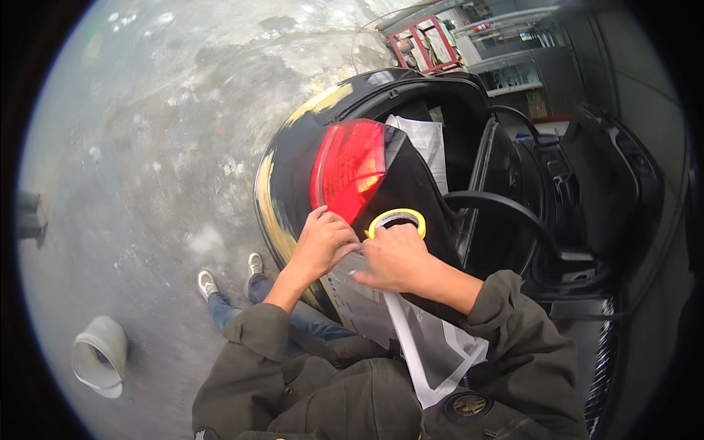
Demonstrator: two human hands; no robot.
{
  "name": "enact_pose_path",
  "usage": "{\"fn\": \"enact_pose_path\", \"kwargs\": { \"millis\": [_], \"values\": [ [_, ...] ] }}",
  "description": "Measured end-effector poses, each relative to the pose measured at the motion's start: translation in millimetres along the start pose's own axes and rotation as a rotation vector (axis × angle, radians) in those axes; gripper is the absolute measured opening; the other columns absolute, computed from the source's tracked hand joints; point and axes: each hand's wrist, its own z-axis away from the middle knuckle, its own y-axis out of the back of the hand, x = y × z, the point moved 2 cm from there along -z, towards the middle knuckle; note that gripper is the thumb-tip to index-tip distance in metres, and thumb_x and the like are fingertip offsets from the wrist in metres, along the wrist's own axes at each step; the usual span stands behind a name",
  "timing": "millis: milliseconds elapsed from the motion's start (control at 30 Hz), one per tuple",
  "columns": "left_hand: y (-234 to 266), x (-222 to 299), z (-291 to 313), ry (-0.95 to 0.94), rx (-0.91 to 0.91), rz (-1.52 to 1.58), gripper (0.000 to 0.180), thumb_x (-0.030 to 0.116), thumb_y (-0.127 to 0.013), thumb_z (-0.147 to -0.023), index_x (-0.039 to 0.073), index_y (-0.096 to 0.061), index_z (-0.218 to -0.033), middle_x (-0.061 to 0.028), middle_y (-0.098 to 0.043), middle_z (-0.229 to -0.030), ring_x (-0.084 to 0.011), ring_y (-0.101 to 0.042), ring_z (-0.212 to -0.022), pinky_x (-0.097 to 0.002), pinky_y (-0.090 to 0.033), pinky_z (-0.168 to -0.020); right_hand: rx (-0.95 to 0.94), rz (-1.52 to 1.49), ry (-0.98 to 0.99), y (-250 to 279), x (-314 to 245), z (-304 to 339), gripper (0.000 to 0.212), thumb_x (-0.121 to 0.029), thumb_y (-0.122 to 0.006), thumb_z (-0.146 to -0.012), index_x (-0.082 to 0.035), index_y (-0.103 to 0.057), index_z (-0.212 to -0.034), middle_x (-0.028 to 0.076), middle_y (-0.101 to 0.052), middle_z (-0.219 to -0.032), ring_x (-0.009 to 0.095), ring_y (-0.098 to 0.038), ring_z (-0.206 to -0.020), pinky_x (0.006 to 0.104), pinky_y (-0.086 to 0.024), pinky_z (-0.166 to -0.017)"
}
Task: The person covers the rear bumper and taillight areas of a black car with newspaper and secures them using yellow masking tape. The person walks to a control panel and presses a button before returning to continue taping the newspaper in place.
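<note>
A red tail light [348, 169] is set in the rear corner of a black car body [282, 187] with pale yellow patches. My right hand [396, 258] is closed on a roll of yellow masking tape [398, 213], just below and right of the light. At the light's lower edge, my left hand [321, 246] has its fingers pinched together, close to the right hand's fingertips. What they pinch is too small to make out. Beneath both hands, printed masking paper [356, 302] covers the panel and hangs toward my body, with a white edge strip [405, 334].
The open trunk holds a loose paper sheet [424, 144]. A curved black hinge arm [506, 205] rises on its right. A pale bucket [100, 353] lies on the concrete floor at lower left. A red-framed cart [423, 45] and shelves [513, 66] stand at the back.
</note>
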Motion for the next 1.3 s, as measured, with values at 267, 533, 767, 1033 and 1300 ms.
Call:
{"fn": "enact_pose_path", "kwargs": {
  "millis": [267,533,767,1033,1300],
  "values": [
    [-29.6,-84.1,109.8,0.575,0.413,0.322,0.097,0.022,-0.094,-0.063,0.007,-0.047,-0.146,-0.0166,-0.048,-0.148,-0.0344,-0.045,-0.138,-0.0432,-0.038,-0.115,-0.098,0.108,0.061,-16.7,31.5,-26.9,0.019,-0.022,-0.066,-0.077,-0.005,-0.073,-0.075,0.016,-0.068,-0.071,0.036,-0.069,-0.068,0.0485,-0.053,-0.063],
    [-98.5,-143.3,164.6,0.484,0.448,0.420,0.065,0.010,-0.086,-0.071,0.006,-0.062,-0.131,-0.0138,-0.061,-0.133,-0.0321,-0.054,-0.129,-0.0403,-0.043,-0.109,-0.175,0.446,0.269,-59.7,-45.6,-97.2,0.031,-0.035,-0.077,-0.079,-0.005,-0.069,-0.081,0.010,-0.059,-0.088,0.025,-0.062,-0.089,0.0373,-0.052,-0.067],
    [-100.6,-180.6,176.0,0.351,0.452,0.445,0.028,0.008,-0.078,-0.079,0.004,-0.073,-0.106,-0.0103,-0.071,-0.106,-0.0292,-0.064,-0.106,-0.0405,-0.050,-0.092,-0.145,0.575,0.306,-100.9,-77.6,-126.9,0.041,-0.041,-0.083,-0.071,-0.007,-0.064,-0.083,0.008,-0.053,-0.093,0.024,-0.057,-0.094,0.0370,-0.050,-0.070],
    [-107.8,-212.8,185.5,0.570,0.472,0.865,0.025,0.011,-0.074,-0.086,0.004,-0.072,-0.109,-0.0102,-0.073,-0.102,-0.0267,-0.068,-0.101,-0.0402,-0.053,-0.088,-0.219,0.346,0.241,-109.2,-79.0,-149.9,0.022,-0.029,-0.074,-0.085,-0.008,-0.068,-0.080,0.009,-0.056,-0.087,0.027,-0.061,-0.086,0.0422,-0.049,-0.069],
    [-96.5,-184.4,201.5,0.325,0.309,0.757,0.059,0.010,-0.083,-0.074,0.007,-0.065,-0.130,-0.0109,-0.063,-0.135,-0.0300,-0.055,-0.130,-0.0414,-0.044,-0.109,-0.260,0.104,0.328,-107.6,-103.9,-148.2,0.027,-0.029,-0.076,-0.082,-0.005,-0.065,-0.077,0.010,-0.053,-0.081,0.028,-0.061,-0.082,0.0433,-0.050,-0.068]
  ]
}}
